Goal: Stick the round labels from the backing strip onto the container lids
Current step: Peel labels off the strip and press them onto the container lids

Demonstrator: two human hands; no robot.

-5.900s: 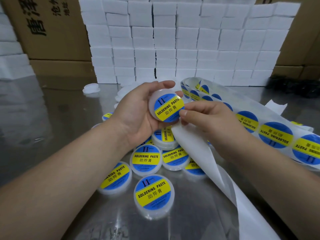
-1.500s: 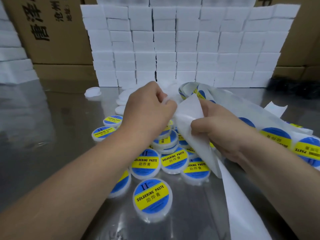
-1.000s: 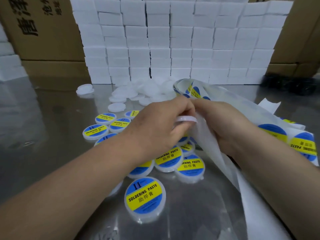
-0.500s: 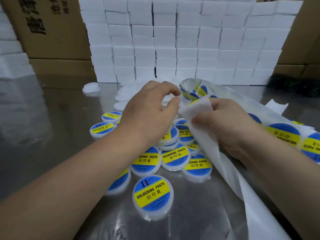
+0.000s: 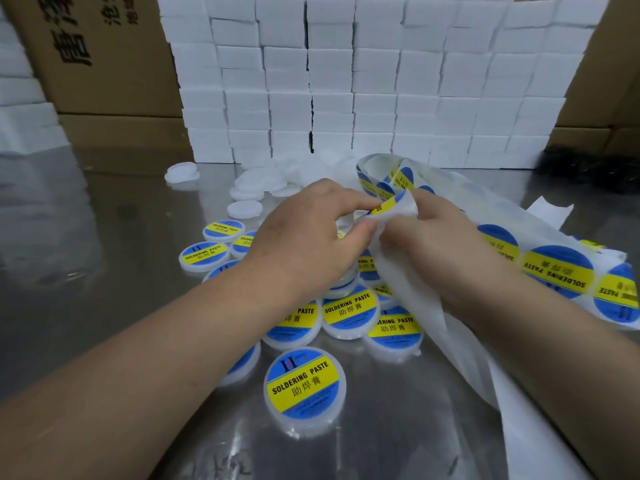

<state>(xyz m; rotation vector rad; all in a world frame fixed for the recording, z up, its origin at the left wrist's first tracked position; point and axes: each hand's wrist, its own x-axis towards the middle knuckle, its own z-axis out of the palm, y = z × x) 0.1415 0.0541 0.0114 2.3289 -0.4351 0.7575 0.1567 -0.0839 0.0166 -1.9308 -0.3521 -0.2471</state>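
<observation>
My left hand (image 5: 308, 244) pinches the edge of a round blue-and-yellow label (image 5: 386, 206) between thumb and forefinger. The label sits at a folded bend of the white backing strip (image 5: 415, 289). My right hand (image 5: 440, 251) grips that strip just behind the bend. More labels (image 5: 557, 271) remain on the strip, which runs off to the right. Several labelled white containers (image 5: 304, 386) lie on the metal table beneath my hands. Plain unlabelled lids (image 5: 244, 209) lie farther back.
A wall of stacked white boxes (image 5: 374, 81) stands at the back of the reflective metal table (image 5: 86, 271). Brown cartons (image 5: 100, 53) rise behind on the left and right. The empty tail of the strip hangs toward the lower right.
My left hand let go of the labelled container and reached across to the strip. Its thumb and forefinger have closed on a label at the bend, which now shows more yellow.
</observation>
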